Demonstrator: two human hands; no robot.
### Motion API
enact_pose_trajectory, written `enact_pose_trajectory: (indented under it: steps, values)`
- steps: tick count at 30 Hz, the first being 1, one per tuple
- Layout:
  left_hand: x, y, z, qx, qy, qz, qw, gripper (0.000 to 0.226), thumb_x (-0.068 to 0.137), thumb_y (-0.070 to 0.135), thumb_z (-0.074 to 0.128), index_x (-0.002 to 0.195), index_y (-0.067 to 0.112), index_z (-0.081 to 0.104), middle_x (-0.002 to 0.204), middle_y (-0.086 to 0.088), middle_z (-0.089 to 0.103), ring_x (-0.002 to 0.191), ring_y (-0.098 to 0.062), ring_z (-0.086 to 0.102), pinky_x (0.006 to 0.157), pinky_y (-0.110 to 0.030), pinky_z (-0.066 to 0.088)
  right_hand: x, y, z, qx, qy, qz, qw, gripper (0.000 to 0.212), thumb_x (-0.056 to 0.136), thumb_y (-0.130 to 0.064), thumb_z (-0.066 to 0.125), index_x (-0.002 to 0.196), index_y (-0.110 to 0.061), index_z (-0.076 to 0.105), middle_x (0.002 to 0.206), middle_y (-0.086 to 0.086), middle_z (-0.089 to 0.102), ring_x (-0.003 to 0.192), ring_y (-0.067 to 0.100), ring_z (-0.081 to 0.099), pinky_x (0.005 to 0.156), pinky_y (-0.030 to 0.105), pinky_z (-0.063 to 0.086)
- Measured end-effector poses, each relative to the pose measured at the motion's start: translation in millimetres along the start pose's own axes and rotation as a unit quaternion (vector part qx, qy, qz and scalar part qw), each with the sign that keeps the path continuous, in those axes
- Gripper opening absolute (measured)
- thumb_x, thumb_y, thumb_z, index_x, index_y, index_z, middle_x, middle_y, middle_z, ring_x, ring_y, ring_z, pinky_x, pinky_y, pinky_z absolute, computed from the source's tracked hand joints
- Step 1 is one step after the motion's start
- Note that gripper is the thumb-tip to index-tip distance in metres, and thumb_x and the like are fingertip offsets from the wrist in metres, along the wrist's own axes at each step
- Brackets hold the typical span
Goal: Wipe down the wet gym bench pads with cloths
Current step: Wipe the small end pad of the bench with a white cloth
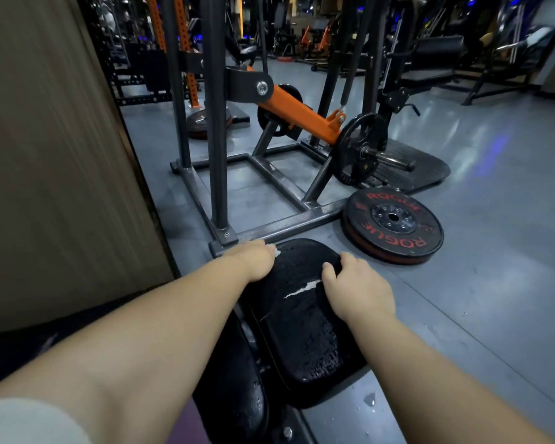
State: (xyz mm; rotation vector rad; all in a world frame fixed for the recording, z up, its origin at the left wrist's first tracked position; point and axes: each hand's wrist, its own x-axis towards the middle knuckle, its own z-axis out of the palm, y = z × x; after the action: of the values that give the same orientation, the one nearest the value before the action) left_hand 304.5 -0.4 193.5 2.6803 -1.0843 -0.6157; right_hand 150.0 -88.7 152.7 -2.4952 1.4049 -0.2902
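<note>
Grey gym floor (494,283) — steel machine frame (269,225) standing, red-lettered weight plate (394,225) flat just beside.

Black wet pad (302,331), seen from above. L hand (253,261) rests at its far-left edge, fingers hidden, w/ a white scrap (277,252) at the tips. R hand (356,286) curls over the far-right edge. White tear (302,289) btwn them. Beyond: ROGUE plate (393,224) flat on grey floor (494,251), beside a grey rack (218,123) w/ an orange arm (298,115).
</note>
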Motion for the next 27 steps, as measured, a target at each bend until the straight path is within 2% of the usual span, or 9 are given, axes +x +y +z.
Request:
enact_pose_trajectory:
  steps: [5, 9, 11, 13, 15, 17, 22, 27]
  values:
    - [-10, -8, 16, 0.009, 0.038, -0.022, 0.999, 0.041, 0.106, 0.024, 0.023, 0.140, 0.008, 0.039, 0.146, -0.018, 0.036, 0.134, -0.037, 0.034, 0.110, -0.042, 0.030, -1, 1, 2, 0.001, 0.006, -0.008, 1.000, 0.046, 0.095, -0.051, 0.028, 0.114, -0.017, 0.053, 0.115, 0.008, 0.057, 0.106, 0.032, 0.055, 0.082, 0.039, 0.042]
    - [-20, -12, 32, -0.044, 0.063, -0.071, 0.994, 0.050, 0.104, 0.031, 0.024, 0.150, 0.011, 0.022, 0.153, -0.013, 0.026, 0.137, -0.034, 0.028, 0.113, -0.040, 0.026, -3, 0, 0, 0.000, -0.005, -0.017, 1.000, 0.057, 0.093, -0.063, 0.026, 0.120, -0.018, 0.051, 0.120, 0.007, 0.057, 0.111, 0.030, 0.054, 0.081, 0.040, 0.041]
    - [-28, -8, 37, -0.067, 0.064, -0.096, 0.991, 0.055, 0.102, 0.029, 0.030, 0.153, 0.015, 0.013, 0.157, -0.010, 0.016, 0.141, -0.033, 0.020, 0.116, -0.041, 0.022, -4, 0, 0, -0.005, -0.013, -0.020, 1.000, 0.061, 0.092, -0.066, 0.025, 0.121, -0.019, 0.050, 0.121, 0.006, 0.056, 0.112, 0.029, 0.053, 0.082, 0.040, 0.041]
    - [-41, -2, 41, -0.083, 0.051, -0.118, 0.988, 0.062, 0.102, 0.028, 0.032, 0.155, 0.017, 0.001, 0.162, -0.007, -0.003, 0.147, -0.031, 0.004, 0.118, -0.041, 0.016, -5, 0, 0, -0.011, -0.019, -0.020, 1.000, 0.064, 0.092, -0.067, 0.024, 0.125, -0.019, 0.048, 0.125, 0.006, 0.055, 0.114, 0.029, 0.052, 0.085, 0.040, 0.041]
    - [-56, 7, 46, -0.090, 0.040, -0.127, 0.987, 0.065, 0.104, 0.035, 0.030, 0.155, 0.016, -0.007, 0.161, -0.007, -0.017, 0.149, -0.031, -0.008, 0.118, -0.042, 0.012, -6, 0, 0, -0.013, -0.020, -0.019, 1.000, 0.064, 0.092, -0.067, 0.024, 0.126, -0.019, 0.048, 0.126, 0.006, 0.054, 0.115, 0.029, 0.052, 0.086, 0.040, 0.041]
    - [-68, 14, 51, -0.094, 0.029, -0.125, 0.987, 0.069, 0.104, 0.043, 0.026, 0.155, 0.014, -0.010, 0.160, -0.010, -0.022, 0.148, -0.032, -0.011, 0.118, -0.044, 0.013, -5, 0, 0, -0.014, -0.022, -0.020, 0.999, 0.064, 0.092, -0.067, 0.023, 0.126, -0.018, 0.047, 0.127, 0.007, 0.054, 0.115, 0.029, 0.052, 0.086, 0.041, 0.041]
    - [-56, 18, 47, -0.140, 0.027, -0.161, 0.977, 0.078, 0.100, 0.058, 0.025, 0.155, 0.015, -0.011, 0.160, -0.007, -0.023, 0.148, -0.032, -0.010, 0.117, -0.048, 0.012, -4, 1, 1, -0.018, -0.020, -0.024, 0.999, 0.067, 0.093, -0.067, 0.021, 0.131, -0.017, 0.045, 0.131, 0.008, 0.052, 0.118, 0.030, 0.051, 0.088, 0.041, 0.040]
    - [-43, 15, 38, -0.205, 0.053, -0.185, 0.960, 0.082, 0.098, 0.061, 0.026, 0.155, 0.014, -0.009, 0.162, -0.007, -0.015, 0.149, -0.030, -0.006, 0.118, -0.049, 0.010, -3, 2, 2, -0.024, -0.016, -0.026, 0.999, 0.067, 0.093, -0.067, 0.018, 0.126, -0.017, 0.047, 0.127, 0.009, 0.054, 0.115, 0.031, 0.052, 0.087, 0.042, 0.041]
